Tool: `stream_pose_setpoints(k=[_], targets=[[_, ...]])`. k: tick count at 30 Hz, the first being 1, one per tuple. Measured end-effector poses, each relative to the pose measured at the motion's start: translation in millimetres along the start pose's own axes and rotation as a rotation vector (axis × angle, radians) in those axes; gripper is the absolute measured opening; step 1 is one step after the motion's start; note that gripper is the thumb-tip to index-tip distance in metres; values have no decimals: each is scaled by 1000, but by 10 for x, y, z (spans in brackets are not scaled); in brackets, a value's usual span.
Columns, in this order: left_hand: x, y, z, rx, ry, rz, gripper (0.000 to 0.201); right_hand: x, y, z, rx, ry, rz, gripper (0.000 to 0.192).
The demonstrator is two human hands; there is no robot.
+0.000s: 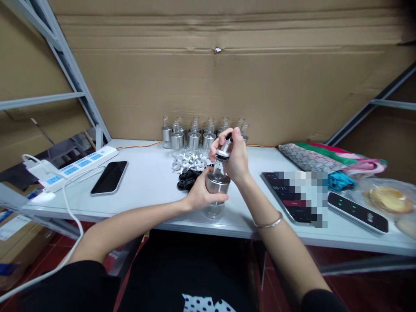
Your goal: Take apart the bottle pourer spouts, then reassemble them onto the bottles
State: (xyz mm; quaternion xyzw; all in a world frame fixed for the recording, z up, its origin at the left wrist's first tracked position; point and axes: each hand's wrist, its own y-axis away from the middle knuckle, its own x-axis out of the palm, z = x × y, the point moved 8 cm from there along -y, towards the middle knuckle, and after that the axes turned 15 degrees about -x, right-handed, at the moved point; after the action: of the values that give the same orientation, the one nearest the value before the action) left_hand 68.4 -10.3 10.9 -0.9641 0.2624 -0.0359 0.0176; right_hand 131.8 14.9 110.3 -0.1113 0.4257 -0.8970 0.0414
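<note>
My left hand (202,193) is wrapped round a clear glass bottle (216,211) with a silver metal sleeve, which stands near the table's front edge. Above it, my right hand (239,161) grips a silver and black bottle stopper (224,151) at the bottle's mouth. How far the stopper sits in the neck is hidden by my fingers. Just behind my left hand lie a pile of black caps (186,178) and a heap of small silver and white parts (187,162). Similar bottles (194,141) with metal sleeves stand in rows at the back.
On the left are a power strip (81,168) with a white cable and a phone (109,178). To the right lie another phone (286,197), a black and white device (357,212), a patterned cloth bag (312,157) and bagged food (391,200). A cardboard wall (208,86) closes the back.
</note>
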Motion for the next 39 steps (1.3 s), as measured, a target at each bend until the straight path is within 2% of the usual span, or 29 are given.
stream_pose_setpoints(k=[11, 15, 18, 24, 29, 32, 34, 36, 39], targets=[[9, 0, -3, 17, -39, 16, 55, -66, 40, 119, -86, 146, 21, 40], [8, -13, 1, 16, -35, 22, 57, -41, 58, 118, -123, 116, 42, 37], [13, 6, -8, 1, -12, 27, 57, -74, 62, 22, -114, 85, 34, 36], [57, 75, 30, -108, -25, 50, 52, -245, 165, -348, 63, 203, 75, 42], [55, 106, -136, -10, -80, 69, 57, -260, 193, -308, 31, 69, -65, 47], [-28, 89, -314, 83, -82, 88, 60, -313, 173, -252, -18, 99, -138, 49], [-262, 39, -488, 194, -105, -31, 62, -399, 155, -225, -44, 134, -192, 49], [-670, -5, -678, 319, -181, -306, 63, -495, 136, -192, -74, 144, -253, 48], [-1357, -36, -842, 379, -355, -745, 59, -589, 112, -142, -104, 158, -309, 43]])
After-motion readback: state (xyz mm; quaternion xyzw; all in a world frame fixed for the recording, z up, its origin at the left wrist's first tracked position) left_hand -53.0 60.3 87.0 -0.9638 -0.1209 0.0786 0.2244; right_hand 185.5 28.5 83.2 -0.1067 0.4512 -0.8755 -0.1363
